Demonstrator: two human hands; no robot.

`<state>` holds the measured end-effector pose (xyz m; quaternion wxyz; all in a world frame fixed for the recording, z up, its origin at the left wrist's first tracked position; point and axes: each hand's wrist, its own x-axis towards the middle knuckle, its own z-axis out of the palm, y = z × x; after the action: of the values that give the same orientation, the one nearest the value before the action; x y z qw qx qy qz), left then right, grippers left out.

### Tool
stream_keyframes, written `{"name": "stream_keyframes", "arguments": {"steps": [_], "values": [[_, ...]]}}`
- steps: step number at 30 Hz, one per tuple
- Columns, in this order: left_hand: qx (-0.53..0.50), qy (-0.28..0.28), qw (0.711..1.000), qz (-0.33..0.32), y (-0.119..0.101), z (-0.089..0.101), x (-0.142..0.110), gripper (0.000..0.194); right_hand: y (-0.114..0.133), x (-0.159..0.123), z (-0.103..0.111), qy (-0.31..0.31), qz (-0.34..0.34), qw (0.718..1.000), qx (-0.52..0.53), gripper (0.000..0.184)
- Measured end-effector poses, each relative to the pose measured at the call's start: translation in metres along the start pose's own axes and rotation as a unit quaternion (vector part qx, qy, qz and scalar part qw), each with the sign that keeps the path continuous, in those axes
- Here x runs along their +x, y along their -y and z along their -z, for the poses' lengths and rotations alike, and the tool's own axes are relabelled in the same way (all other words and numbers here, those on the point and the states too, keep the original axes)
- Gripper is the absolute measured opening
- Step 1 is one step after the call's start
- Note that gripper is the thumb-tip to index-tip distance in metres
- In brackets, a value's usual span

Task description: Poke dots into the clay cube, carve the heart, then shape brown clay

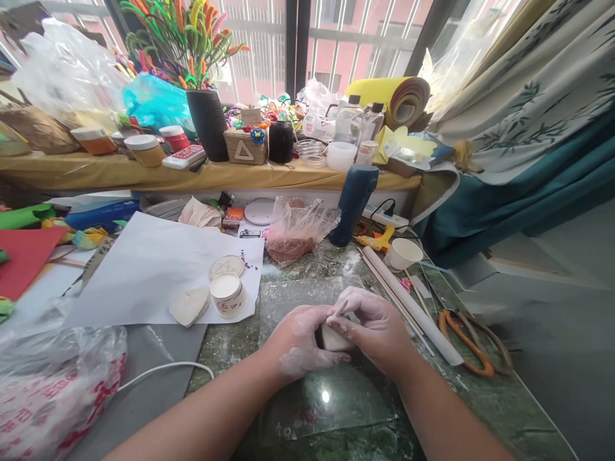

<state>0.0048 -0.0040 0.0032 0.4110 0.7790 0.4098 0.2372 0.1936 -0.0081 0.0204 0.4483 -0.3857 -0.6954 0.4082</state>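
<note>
Both hands meet over a clear plastic sheet [307, 403] on the green marble table. My left hand [298, 342] and my right hand [372, 326] are dusted with white powder and closed round a small pale lump of clay [332, 338], which shows only between the fingers. The thumbs and fingertips pinch its top edge. To the left, on a white paper sheet [154, 269], lie a heart-shaped white clay piece [188, 305], a small round tub [227, 294] and its lid [227, 266].
A white rolling stick [413, 307] and orange-handled scissors [468, 342] lie at the right, with a paper cup [402, 253] and yellow glue gun [377, 240] behind. A plastic bag of brown material [295, 234] and a dark blue bottle [353, 202] stand ahead. The shelf behind is crowded.
</note>
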Motion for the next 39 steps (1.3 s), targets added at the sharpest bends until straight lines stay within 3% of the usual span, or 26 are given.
{"name": "stream_keyframes", "arguments": {"steps": [5, 7, 9, 12, 19, 39], "values": [[-0.015, -0.012, 1.000, -0.013, 0.002, -0.002, -0.001, 0.054, 0.003, 0.000, 0.001, 0.080, 0.014, 0.996, -0.044, 0.013], [-0.017, -0.005, 1.000, -0.018, 0.003, -0.002, -0.001, 0.053, 0.006, 0.001, 0.002, 0.046, 0.048, 0.998, -0.021, 0.012], [-0.005, -0.005, 1.000, -0.002, 0.003, -0.003, -0.001, 0.056, 0.008, 0.001, 0.002, -0.031, 0.078, 0.996, 0.036, 0.006], [0.008, -0.018, 0.999, 0.027, 0.003, -0.004, -0.002, 0.068, 0.006, -0.001, 0.002, -0.090, 0.073, 0.990, 0.086, 0.007], [0.012, -0.018, 0.999, 0.023, 0.003, -0.003, -0.003, 0.068, -0.004, -0.010, 0.011, -0.084, -0.003, 0.995, 0.045, 0.019], [0.008, -0.018, 1.000, 0.012, 0.009, -0.005, -0.004, 0.073, 0.000, -0.007, 0.015, -0.038, 0.015, 0.999, -0.011, 0.024]]}}
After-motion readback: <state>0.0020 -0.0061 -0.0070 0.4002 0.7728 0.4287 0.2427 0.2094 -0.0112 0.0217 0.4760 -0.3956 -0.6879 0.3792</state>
